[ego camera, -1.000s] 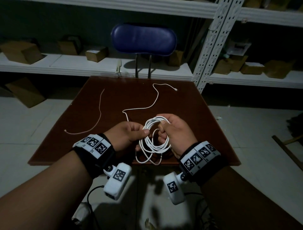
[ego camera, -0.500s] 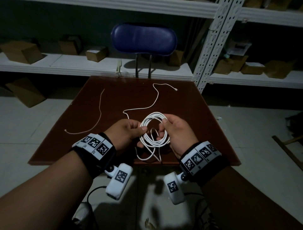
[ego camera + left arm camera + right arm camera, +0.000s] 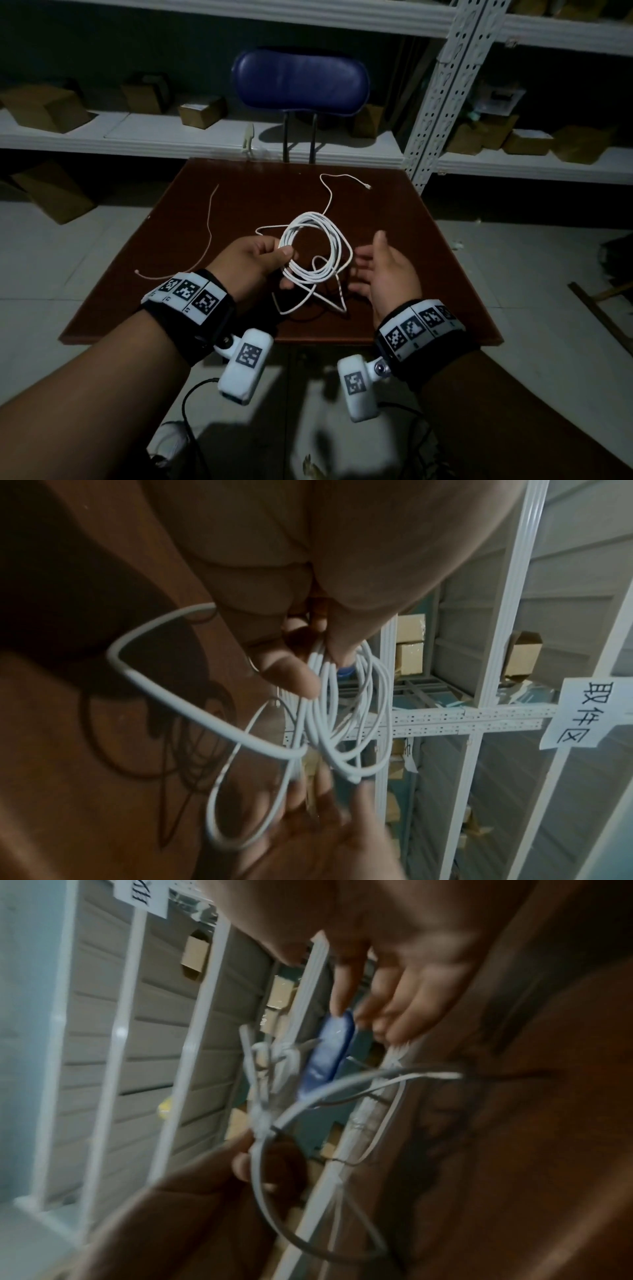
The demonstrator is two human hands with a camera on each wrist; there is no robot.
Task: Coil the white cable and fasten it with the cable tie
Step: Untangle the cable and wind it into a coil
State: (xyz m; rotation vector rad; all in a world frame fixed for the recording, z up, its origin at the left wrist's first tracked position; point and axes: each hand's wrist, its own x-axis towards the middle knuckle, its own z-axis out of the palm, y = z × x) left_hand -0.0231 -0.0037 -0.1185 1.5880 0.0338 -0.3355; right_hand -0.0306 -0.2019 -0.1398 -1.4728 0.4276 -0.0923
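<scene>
left hand [image 3: 251, 262] pinches white cable [image 3: 317, 253] coil | right hand [image 3: 385, 270] spread, apart | cable tie [image 3: 205, 236] on table [image 3: 428, 240]

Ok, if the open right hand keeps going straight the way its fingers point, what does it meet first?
Probably nothing: the right hand points up the table, beside the white cable coil in the left hand. Depth is unclear.

Dim room, hard shadows, wide-angle warp, rt wrist view motion-blurred
</scene>
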